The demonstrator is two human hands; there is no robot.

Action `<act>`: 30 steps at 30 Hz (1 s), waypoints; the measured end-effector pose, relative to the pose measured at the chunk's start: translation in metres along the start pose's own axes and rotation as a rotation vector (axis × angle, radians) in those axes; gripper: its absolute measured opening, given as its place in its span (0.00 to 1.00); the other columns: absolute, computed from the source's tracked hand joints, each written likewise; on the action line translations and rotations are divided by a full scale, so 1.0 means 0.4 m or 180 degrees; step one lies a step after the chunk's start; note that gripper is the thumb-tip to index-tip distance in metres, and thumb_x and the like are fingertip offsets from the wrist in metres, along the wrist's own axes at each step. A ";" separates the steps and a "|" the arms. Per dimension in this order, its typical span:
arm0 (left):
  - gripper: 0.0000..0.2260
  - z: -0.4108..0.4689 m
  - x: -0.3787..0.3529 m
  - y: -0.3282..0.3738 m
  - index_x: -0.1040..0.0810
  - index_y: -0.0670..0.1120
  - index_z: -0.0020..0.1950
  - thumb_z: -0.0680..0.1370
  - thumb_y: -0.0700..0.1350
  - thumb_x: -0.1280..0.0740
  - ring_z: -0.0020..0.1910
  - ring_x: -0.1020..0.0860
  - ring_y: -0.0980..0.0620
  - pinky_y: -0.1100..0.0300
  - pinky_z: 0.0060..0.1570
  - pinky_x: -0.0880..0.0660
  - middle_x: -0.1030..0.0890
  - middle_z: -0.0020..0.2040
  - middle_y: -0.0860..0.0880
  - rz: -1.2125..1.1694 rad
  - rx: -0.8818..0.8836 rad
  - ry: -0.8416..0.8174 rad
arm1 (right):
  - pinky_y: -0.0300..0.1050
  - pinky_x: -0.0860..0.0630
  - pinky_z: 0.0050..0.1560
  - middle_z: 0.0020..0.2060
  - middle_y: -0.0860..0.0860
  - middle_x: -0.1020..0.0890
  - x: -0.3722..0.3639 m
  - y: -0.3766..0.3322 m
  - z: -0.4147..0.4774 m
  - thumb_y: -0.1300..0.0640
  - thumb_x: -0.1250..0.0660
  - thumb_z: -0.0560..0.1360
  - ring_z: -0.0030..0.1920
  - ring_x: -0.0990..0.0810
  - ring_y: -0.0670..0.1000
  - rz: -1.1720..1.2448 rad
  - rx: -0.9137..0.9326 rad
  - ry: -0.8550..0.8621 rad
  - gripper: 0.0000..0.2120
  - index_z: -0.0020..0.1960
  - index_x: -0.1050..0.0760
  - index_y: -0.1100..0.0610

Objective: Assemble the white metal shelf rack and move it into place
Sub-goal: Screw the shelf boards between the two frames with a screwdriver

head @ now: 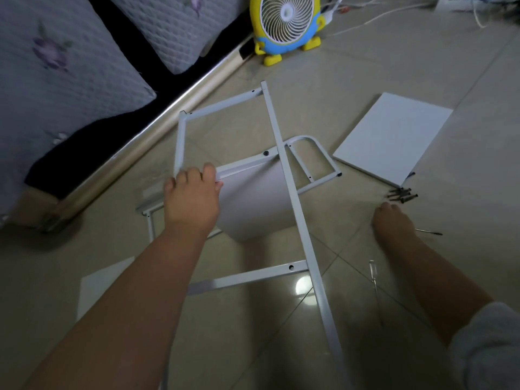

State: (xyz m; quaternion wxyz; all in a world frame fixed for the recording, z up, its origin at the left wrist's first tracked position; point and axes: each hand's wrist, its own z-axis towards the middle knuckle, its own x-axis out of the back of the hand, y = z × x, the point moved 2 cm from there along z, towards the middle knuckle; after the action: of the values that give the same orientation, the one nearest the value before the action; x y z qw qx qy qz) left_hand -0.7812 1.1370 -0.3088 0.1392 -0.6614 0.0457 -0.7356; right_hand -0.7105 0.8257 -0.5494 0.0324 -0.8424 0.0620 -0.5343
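Note:
A white metal rack frame stands tilted over the tiled floor, its long post running from the top centre to the bottom. My left hand grips its crossbar where a white shelf panel hangs slanted inside the frame. A second side frame with a rounded corner lies underneath. My right hand is down at the floor just below a small pile of dark screws; its fingertips are hidden.
A loose white panel lies on the floor at right and another at lower left. A screwdriver and a thin tool lie by my right arm. A yellow fan and a cushioned sofa border the far side.

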 end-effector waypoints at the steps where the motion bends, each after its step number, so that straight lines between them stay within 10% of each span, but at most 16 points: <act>1: 0.16 -0.003 0.005 0.007 0.28 0.34 0.60 0.80 0.44 0.44 0.52 0.25 0.35 0.45 0.54 0.31 0.24 0.51 0.31 -0.0018 0.0138 -0.0128 | 0.53 0.28 0.57 0.60 0.61 0.29 -0.004 -0.004 -0.003 0.62 0.45 0.77 0.61 0.29 0.60 -0.0005 0.0033 0.0034 0.16 0.62 0.31 0.67; 12: 0.19 -0.010 -0.005 0.022 0.39 0.34 0.69 0.82 0.45 0.49 0.64 0.35 0.35 0.45 0.63 0.40 0.32 0.62 0.32 -0.0035 0.0375 -0.0392 | 0.49 0.26 0.48 0.56 0.57 0.28 0.000 0.019 -0.050 0.63 0.45 0.77 0.58 0.30 0.57 -0.0505 0.0032 0.0310 0.13 0.59 0.29 0.63; 22: 0.12 -0.010 -0.017 0.015 0.27 0.29 0.49 0.75 0.39 0.36 0.41 0.24 0.30 0.41 0.42 0.26 0.25 0.40 0.28 -0.0027 0.0279 0.0080 | 0.49 0.27 0.53 0.58 0.57 0.30 0.003 0.009 -0.086 0.60 0.42 0.76 0.60 0.32 0.57 -0.0068 0.0183 0.0376 0.14 0.60 0.33 0.61; 30: 0.18 -0.010 -0.012 0.025 0.36 0.32 0.66 0.82 0.44 0.47 0.61 0.33 0.33 0.44 0.60 0.38 0.31 0.59 0.28 -0.0033 0.0358 -0.0343 | 0.52 0.28 0.50 0.53 0.62 0.26 0.013 0.067 -0.102 0.63 0.40 0.73 0.55 0.29 0.63 0.0385 0.0025 0.0923 0.12 0.54 0.28 0.65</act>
State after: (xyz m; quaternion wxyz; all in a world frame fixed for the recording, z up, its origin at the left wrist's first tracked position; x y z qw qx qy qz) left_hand -0.7832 1.1281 -0.3164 0.1746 -0.6914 -0.0067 -0.7011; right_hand -0.7470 0.7991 -0.5306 0.0586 -0.7510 0.1147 -0.6477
